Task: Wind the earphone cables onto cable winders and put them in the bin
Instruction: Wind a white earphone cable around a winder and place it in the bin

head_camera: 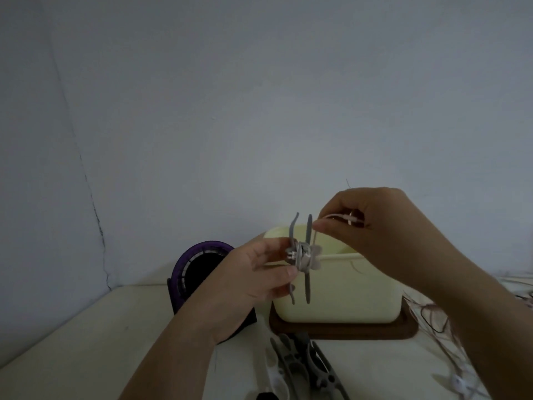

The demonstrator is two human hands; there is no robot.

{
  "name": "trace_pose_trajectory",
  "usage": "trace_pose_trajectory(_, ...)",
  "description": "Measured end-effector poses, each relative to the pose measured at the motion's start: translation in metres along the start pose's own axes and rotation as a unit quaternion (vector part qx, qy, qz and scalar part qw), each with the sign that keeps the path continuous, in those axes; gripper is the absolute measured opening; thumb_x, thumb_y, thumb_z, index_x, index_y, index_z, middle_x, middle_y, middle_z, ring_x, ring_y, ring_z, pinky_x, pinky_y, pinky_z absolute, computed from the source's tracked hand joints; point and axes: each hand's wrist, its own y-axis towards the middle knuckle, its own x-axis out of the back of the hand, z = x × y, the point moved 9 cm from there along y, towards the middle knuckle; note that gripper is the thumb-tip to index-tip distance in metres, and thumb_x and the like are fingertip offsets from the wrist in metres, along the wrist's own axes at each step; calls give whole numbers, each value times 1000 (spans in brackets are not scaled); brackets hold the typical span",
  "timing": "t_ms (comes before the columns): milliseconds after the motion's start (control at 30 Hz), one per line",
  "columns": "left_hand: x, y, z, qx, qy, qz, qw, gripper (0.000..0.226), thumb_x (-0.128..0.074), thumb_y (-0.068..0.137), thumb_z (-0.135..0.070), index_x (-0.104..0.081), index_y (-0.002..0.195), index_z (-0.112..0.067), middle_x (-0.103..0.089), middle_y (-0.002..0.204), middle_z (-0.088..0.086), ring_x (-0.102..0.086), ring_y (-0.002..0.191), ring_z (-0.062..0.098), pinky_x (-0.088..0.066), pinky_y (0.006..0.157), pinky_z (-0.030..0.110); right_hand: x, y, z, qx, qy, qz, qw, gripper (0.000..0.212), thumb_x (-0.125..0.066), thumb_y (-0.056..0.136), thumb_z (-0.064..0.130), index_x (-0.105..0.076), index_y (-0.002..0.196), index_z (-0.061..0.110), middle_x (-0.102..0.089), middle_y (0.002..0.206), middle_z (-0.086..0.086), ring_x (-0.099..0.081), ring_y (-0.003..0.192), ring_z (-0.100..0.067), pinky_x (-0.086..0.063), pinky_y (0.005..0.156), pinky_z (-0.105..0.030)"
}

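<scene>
My left hand [253, 272] pinches a grey cable winder [302, 256] in front of the cream bin [340, 287]. White earphone cable is wrapped around the winder's middle. My right hand [372, 226] is up and to the right of it, fingers closed on the cable's free end [341, 217], which shows a pale plug. A short length of cable runs taut from my right fingers down to the winder. The winder's two grey flanges stand upright, side by side.
The bin sits on a dark brown tray [346, 330]. A purple and black round device [199, 272] stands left of it. Spare grey winders [305, 365] lie at the near edge. Loose earphone cables [438, 321] tangle on the right of the table.
</scene>
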Motion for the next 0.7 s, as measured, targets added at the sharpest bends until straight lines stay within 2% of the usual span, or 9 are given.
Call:
trace_pose_trajectory(133, -3, 0, 1, 7, -2, 19, 1000, 33, -61, 84, 2, -67, 108, -20, -73, 108, 1, -65, 102, 20, -56, 86, 34, 2, 0, -6, -14, 20, -4, 1000, 12, -67, 82, 30, -66, 70, 29, -55, 60, 36, -52, 59, 12, -38, 57, -5)
trace_pose_trajectory(200, -3, 0, 1, 0, -4, 27, 1000, 35, -66, 75, -7, -68, 107, -22, -73, 109, 1, -66, 99, 18, -57, 84, 32, 3, 0, -9, -23, 38, -18, 999, 13, -68, 82, 31, -64, 69, 31, -59, 60, 23, -52, 59, 10, -37, 57, -6)
trace_pose_trajectory(300, -1, -2, -1, -10, -8, 31, 999, 40, -66, 67, -13, -67, 106, -22, -73, 106, -1, -70, 94, 15, -58, 81, 30, 4, 0, -12, -35, 68, -37, 996, 10, -67, 78, 36, -65, 69, 33, -62, 77, 12, -56, 63, 0, -41, 59, -12)
trace_pose_trajectory(400, 0, -2, -2, -4, 1, 31, 1000, 39, -70, 72, -16, -65, 110, -20, -73, 108, -2, -71, 93, 16, -57, 81, 30, 4, 0, -15, -46, 101, -49, 993, 7, -67, 76, 37, -66, 71, 32, -68, 84, 13, -63, 76, -4, -48, 68, -17)
trace_pose_trajectory(467, -2, -3, -3, 5, 0, 37, 999, 36, -73, 79, -16, -63, 113, -18, -73, 110, 1, -71, 94, 18, -56, 84, 32, 4, 0, -16, -49, 113, -50, 991, 6, -68, 77, 35, -68, 73, 31, -70, 84, 14, -64, 77, -3, -48, 67, -16)
trace_pose_trajectory(533, -3, -2, -2, 15, -19, 35, 999, 36, -70, 77, -13, -64, 112, -15, -73, 108, 3, -70, 92, 17, -54, 86, 35, 4, -1, -13, -44, 114, -48, 991, 6, -67, 80, 34, -69, 74, 31, -71, 83, 15, -65, 74, -2, -48, 64, -13)
trace_pose_trajectory(633, -1, 0, 0, 26, -55, 7, 998, 29, -60, 76, -7, -67, 104, -14, -75, 100, 4, -70, 82, 14, -53, 78, 31, 7, -1, -5, -27, 121, -47, 991, 7, -66, 81, 33, -70, 75, 31, -70, 81, 18, -65, 75, 0, -48, 67, -10)
trace_pose_trajectory(700, 1, 1, 1, 28, -68, -4, 997, 29, -61, 74, -10, -68, 102, -14, -75, 100, 4, -70, 80, 14, -51, 73, 27, 6, -2, 3, -9, 126, -35, 991, 9, -64, 80, 35, -69, 74, 31, -70, 81, 19, -65, 79, 1, -49, 74, -12)
